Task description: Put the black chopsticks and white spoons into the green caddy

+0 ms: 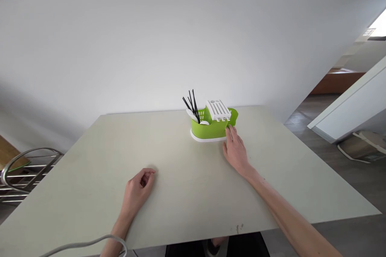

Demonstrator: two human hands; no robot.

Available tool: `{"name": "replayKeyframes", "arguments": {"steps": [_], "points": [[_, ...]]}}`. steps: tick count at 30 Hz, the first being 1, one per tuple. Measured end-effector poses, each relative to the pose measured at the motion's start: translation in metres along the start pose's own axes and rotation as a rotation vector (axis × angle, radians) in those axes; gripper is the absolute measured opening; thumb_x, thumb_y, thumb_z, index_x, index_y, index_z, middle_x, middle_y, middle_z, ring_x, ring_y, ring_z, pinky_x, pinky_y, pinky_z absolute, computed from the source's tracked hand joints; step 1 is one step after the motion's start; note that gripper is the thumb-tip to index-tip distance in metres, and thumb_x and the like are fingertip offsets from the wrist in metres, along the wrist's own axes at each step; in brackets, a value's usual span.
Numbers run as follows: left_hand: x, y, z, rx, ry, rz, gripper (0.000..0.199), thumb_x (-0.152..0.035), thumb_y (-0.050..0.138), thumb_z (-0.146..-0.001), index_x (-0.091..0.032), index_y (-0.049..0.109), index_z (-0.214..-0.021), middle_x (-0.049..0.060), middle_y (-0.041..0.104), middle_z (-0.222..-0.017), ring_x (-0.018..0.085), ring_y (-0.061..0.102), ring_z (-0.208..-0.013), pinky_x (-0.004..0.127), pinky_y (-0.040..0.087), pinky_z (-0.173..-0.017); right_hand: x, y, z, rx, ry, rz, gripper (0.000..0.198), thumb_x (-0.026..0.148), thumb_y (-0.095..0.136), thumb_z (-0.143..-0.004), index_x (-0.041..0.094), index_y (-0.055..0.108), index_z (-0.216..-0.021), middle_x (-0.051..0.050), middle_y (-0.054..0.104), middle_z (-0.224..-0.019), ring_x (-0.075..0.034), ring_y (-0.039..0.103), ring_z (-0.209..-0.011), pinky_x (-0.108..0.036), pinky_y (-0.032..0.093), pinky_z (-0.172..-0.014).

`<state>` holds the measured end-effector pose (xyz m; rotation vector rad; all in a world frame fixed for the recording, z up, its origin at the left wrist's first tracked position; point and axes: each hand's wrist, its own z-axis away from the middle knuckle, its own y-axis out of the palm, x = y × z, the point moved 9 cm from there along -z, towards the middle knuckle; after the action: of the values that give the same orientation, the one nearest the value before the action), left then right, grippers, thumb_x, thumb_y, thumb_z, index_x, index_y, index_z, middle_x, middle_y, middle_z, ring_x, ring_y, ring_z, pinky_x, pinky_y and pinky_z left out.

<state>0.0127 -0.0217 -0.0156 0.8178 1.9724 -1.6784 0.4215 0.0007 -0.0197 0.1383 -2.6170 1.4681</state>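
Note:
A green and white cutlery drainer point(209, 130) stands on the table near the wall. Black chopsticks point(194, 104) and white spoons point(192, 115) lean in its left section. Over its middle sits a white slotted holder point(218, 109) with small hooks along the front. My right hand point(235, 150) reaches to the drainer's front right, its stretched fingers touching the green wall and the thumb apart near the white base. Part of that wall is hidden behind the fingers. My left hand point(139, 188) rests on the tabletop to the left, loosely curled, with nothing visible in it.
The pale table point(181, 192) backs onto a white wall point(169, 40). A grey cable point(87, 244) crosses my left forearm. At the far left is a metal rack point(28, 172). A bin-like container point(362, 146) stands on the floor at right.

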Motion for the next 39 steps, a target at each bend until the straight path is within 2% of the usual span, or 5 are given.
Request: {"name": "replayKeyframes", "arguments": {"steps": [13,22,29,39], "points": [[0.001,0.001,-0.001,0.016,-0.023,-0.002,0.034,-0.05,0.051,-0.091,-0.022,0.071,-0.097,-0.002,0.064,-0.069,0.014,0.055,-0.059,0.024,0.045,-0.059,0.05,-0.014,0.02,-0.014,-0.011,-0.05,0.072,0.016,0.035,-0.105,0.011,0.008,-0.171,-0.022,0.033,-0.169,-0.033,0.027,-0.16,-0.051,0.04,-0.12],[-0.004,-0.003,0.0,0.006,-0.025,0.003,0.033,-0.05,0.053,-0.089,-0.022,0.071,-0.095,-0.001,0.066,-0.07,0.015,0.056,-0.059,0.025,0.045,-0.059,0.085,-0.021,0.042,-0.003,-0.009,-0.154,0.08,0.017,0.034,-0.105,0.022,-0.011,-0.171,-0.017,0.026,-0.174,-0.036,0.024,-0.16,-0.06,0.036,-0.121],[-0.002,-0.002,0.002,0.012,-0.03,0.005,0.033,-0.049,0.053,-0.09,-0.022,0.072,-0.096,0.0,0.067,-0.072,0.016,0.056,-0.06,0.026,0.046,-0.06,0.094,-0.025,0.052,0.002,0.022,-0.184,0.081,0.018,0.038,-0.104,0.026,-0.006,-0.172,-0.013,0.026,-0.174,-0.042,0.01,-0.163,-0.065,0.033,-0.121],[0.005,0.0,0.0,0.033,-0.058,0.049,0.033,-0.049,0.054,-0.091,-0.022,0.072,-0.099,-0.001,0.066,-0.072,0.016,0.055,-0.063,0.026,0.045,-0.062,0.098,-0.028,0.063,-0.003,0.041,-0.197,0.082,0.02,0.041,-0.103,0.026,-0.003,-0.172,-0.014,0.03,-0.172,-0.045,0.011,-0.162,-0.069,0.035,-0.119]]}}
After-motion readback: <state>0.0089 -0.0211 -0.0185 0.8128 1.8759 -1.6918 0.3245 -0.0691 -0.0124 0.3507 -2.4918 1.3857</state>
